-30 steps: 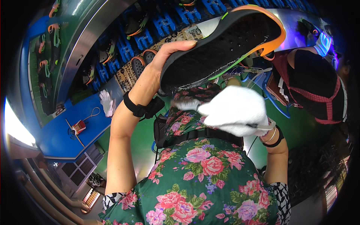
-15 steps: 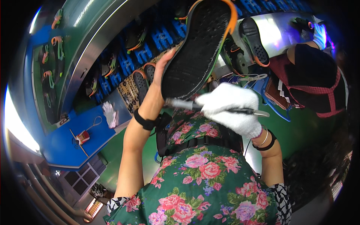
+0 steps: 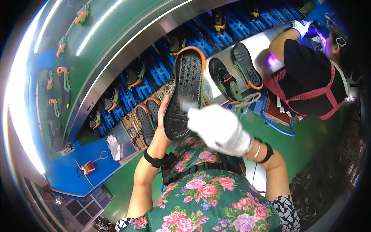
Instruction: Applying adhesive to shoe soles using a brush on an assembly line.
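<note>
Left hand: bare, gripping the black shoe by its edge, sole up, above the bench.
Right hand: white-gloved, closed; whatever it grips is hidden.
Change: shoe now stands more upright; glove has risen onto the sole's lower half.
Reading: sole work looks under way.

1. The left hand, bare, is raised with the forearm upright and the fingers curled in a grip.
2. The right hand, gloved in white, is held closed, its forearm angled inward.
</note>
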Demonstrator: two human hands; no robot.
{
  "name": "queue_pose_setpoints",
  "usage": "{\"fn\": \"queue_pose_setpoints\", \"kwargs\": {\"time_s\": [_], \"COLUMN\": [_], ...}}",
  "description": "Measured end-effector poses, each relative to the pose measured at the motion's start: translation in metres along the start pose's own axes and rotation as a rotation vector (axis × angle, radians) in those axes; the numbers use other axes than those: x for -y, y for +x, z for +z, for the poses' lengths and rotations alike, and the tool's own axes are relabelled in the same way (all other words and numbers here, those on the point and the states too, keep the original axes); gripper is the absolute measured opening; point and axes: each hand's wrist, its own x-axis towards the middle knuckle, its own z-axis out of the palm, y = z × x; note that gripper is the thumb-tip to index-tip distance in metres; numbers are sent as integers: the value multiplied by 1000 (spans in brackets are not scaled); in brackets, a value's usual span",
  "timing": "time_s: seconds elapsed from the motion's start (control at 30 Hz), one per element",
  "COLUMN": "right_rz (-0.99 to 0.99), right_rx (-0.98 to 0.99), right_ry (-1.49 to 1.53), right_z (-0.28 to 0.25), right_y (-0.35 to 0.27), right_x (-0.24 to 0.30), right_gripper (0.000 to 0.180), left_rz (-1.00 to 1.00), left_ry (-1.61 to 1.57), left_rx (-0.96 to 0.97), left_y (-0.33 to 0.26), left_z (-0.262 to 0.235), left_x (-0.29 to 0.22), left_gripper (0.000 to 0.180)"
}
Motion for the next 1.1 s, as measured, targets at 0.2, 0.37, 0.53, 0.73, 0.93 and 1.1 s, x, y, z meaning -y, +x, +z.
{"fn": "queue_pose_setpoints", "kwargs": {"time_s": [0.2,0.37,0.53,0.73,0.93,1.1], "right_rz": [382,519,736,1075,998,1023], "right_rx": [-94,-491,-532,-529,-582,-405], "right_ry": [1055,1507,1676,1529,1537,1388], "right_z": [-20,-22,10,40,52,78], "right_y": [9,-13,-56,-83,-77,-55], "right_x": [13,-3,-11,-39,-52,-55], "right_gripper": [13,15,17,21,21,25], "left_rz": [-3,153,90,95,370,404], "left_ry": [33,26,-225,-194,198,118], "left_rx": [352,347,695,710,741,709], "left_y": [-18,-49,-64,-88,-94,-54], "left_z": [9,35,23,36,77,110], "left_x": [-17,-25,-36,-46,-105,-224], "left_gripper": [94,93,94,86,109,100]}}
